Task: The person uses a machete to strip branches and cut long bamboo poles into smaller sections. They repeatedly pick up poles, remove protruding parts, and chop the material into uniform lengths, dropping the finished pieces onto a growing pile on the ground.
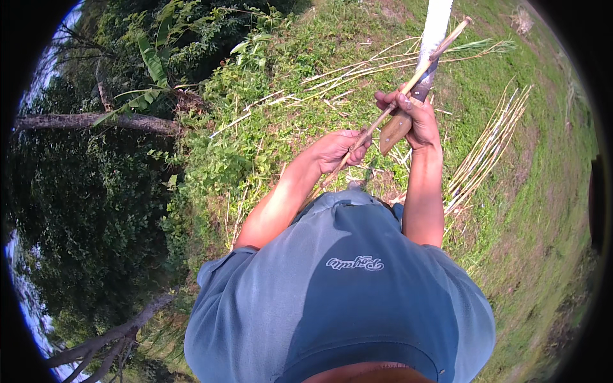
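Observation:
My left hand (341, 150) is closed round a long, thin tan stick (385, 115), which slants from near my waist up to the right. In my right hand (420, 122) is a machete (435, 32), gripped near the top of its wooden handle, with its pale, bright blade pointing away from me. The stick crosses in front of the machete near the base of the blade, and the thumb and fingers of my right hand touch it there. Its far end shows a thicker knob. The lower end of the stick is partly hidden by my body.
Cut stalks (364, 69) lie on the grass ahead, some with green tops. A bundle of similar stalks (488, 150) lies to the right. On the left are a tree trunk (96, 123), leafy bushes (89, 210) and a broad-leaved plant (152, 60). Bare branches (121, 332) show at lower left.

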Action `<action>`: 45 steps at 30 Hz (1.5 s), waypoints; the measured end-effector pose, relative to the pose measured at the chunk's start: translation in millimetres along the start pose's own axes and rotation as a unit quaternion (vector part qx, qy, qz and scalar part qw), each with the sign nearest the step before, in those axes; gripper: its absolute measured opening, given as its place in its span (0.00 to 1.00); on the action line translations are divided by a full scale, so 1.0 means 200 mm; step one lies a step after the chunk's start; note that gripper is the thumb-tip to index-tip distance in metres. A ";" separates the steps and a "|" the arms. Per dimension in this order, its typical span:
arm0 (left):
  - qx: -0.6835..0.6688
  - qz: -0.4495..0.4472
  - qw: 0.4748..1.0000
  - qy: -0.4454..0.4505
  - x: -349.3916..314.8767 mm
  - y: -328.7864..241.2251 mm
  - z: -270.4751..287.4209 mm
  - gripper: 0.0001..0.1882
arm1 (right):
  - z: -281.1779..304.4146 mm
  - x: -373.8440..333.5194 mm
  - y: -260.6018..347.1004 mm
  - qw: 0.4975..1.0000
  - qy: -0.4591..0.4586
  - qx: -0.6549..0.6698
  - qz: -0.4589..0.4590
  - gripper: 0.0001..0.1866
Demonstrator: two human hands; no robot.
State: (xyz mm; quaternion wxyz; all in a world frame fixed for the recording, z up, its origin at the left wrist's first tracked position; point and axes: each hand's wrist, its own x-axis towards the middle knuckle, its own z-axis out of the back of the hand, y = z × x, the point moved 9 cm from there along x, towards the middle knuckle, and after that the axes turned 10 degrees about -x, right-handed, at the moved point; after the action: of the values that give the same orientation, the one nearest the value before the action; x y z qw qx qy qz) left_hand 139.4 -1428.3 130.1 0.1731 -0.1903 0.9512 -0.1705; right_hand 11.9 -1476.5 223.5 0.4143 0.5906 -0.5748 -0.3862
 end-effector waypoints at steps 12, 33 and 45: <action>0.361 -0.316 0.864 -0.154 -0.08 -0.24 -0.21 0.19 | 0.10 -0.01 -0.02 0.996 -0.090 -0.003 0.020 0.14; 0.530 -0.471 0.630 -0.318 -0.22 -0.14 -0.26 0.12 | 0.37 0.11 0.31 0.967 -0.153 0.071 0.191 0.06; 0.420 -0.335 0.800 -0.268 -0.20 -0.10 -0.04 0.16 | 0.30 0.16 0.21 0.980 -0.152 0.046 0.120 0.14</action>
State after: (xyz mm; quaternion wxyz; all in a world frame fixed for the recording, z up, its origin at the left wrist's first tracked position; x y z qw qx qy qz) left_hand 176.2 -1427.2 155.5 0.4162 -0.4441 0.5791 -0.5424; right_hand -58.2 -1510.2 241.6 0.3379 0.4703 -0.7145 -0.3926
